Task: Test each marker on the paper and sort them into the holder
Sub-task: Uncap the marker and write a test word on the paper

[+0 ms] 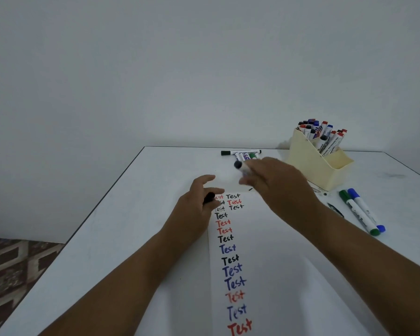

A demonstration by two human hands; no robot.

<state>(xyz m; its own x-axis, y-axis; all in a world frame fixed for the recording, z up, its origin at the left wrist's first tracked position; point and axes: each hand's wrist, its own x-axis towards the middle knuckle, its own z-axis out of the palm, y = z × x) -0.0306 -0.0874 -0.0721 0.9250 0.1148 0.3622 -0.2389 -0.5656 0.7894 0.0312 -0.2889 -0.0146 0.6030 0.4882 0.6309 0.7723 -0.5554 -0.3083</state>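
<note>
The right hand [274,183], blurred, is curled around a black-ended marker [240,166] at the centre of the frame, the marker's dark end poking out to the upper left of the knuckles. The left hand [199,202], just left of centre, pinches a black cap [209,197] between thumb and fingers, its other fingers loosely spread, and it rests on the left edge of the paper [277,275]. The paper runs from the centre down to the bottom edge of the frame and carries a column of the word "Test" in black, red and blue.

Just above the right hand, a cluster of markers [243,154] lies on the white table [131,226], among them a long black one lying crosswise. At the upper right of the table stands a cream holder [310,163], its tall back compartment packed with upright markers capped in black, blue and red. Below it, at the right of the frame, a green marker [358,212] and a blue marker [366,209] lie side by side, touching. A patterned floor [15,267] shows at the lower left.
</note>
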